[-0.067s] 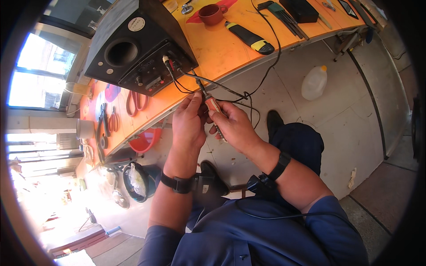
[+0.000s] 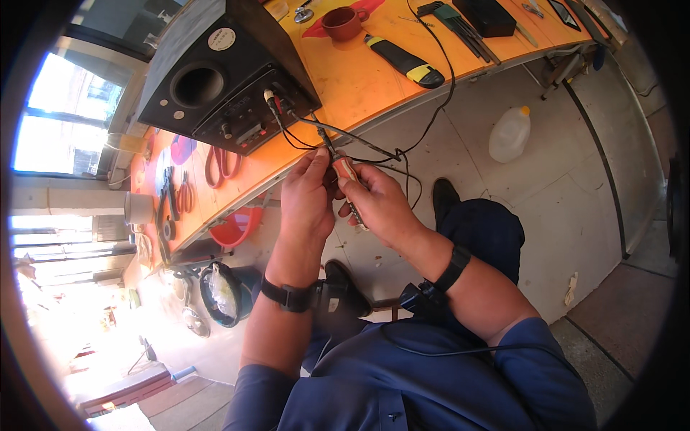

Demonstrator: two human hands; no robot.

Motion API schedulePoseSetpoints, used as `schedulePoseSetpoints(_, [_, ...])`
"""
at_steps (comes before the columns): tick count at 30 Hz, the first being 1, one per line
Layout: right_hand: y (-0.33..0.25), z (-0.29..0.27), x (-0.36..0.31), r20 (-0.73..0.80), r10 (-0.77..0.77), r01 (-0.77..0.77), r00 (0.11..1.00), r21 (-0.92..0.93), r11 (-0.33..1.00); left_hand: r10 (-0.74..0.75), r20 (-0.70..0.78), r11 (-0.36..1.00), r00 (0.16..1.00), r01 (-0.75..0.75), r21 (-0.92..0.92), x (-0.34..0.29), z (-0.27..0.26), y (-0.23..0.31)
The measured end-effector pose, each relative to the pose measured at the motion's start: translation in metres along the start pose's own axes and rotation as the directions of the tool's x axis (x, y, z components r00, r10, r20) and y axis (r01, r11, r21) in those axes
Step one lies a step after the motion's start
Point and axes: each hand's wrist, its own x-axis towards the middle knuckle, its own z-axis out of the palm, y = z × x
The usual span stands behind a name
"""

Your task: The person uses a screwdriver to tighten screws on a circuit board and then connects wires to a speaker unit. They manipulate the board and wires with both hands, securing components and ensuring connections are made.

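Below the black loudspeaker (image 2: pixel 237 79), my two hands are close together off the table's front edge. My right hand (image 2: pixel 377 201) grips a screwdriver (image 2: pixel 346 171) with a red and pale handle, its shaft pointing up at a cable end. A small patterned metallic piece (image 2: pixel 356 214) shows under the right fingers; what it belongs to is hidden. My left hand (image 2: pixel 307 190) is closed, thumb and fingertips pinching the black cable (image 2: pixel 325 136) by the screwdriver's tip. Several plugs and leads (image 2: pixel 272 99) join the speaker's back panel.
On the orange table (image 2: pixel 338 79) are a red-brown cup (image 2: pixel 343 24), a black-yellow utility knife (image 2: pixel 405 61), hex keys (image 2: pixel 460 32), a black box (image 2: pixel 485 16) and pliers (image 2: pixel 185 192). A red basin (image 2: pixel 236 226), bucket (image 2: pixel 228 294) and plastic jug (image 2: pixel 509 134) are on the floor.
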Motion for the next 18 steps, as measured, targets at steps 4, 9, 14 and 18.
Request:
schedulePoseSetpoints(4, [0.001, -0.001, 0.001, 0.024, 0.028, -0.029, 0.999, 0.046, 0.999, -0.022, -0.055, 1.000, 0.998, 0.022, -0.009, -0.002, 0.012, -0.001])
schedulePoseSetpoints(9, [0.002, 0.001, 0.001, -0.004, 0.030, -0.029, 1.000, 0.141, 0.990, -0.040, -0.036, 0.997, 0.999, 0.038, -0.066, 0.002, 0.016, -0.001])
schedulePoseSetpoints(14, [0.004, 0.002, 0.001, -0.022, 0.045, -0.040, 0.999, 0.193, 0.980, 0.010, -0.054, 0.998, 0.998, -0.014, -0.068, 0.006, 0.014, -0.004])
schedulePoseSetpoints(18, [0.009, 0.004, 0.004, -0.031, 0.064, -0.054, 0.997, 0.262, 0.964, 0.010, -0.056, 0.999, 0.998, -0.013, -0.047, 0.008, 0.012, -0.003])
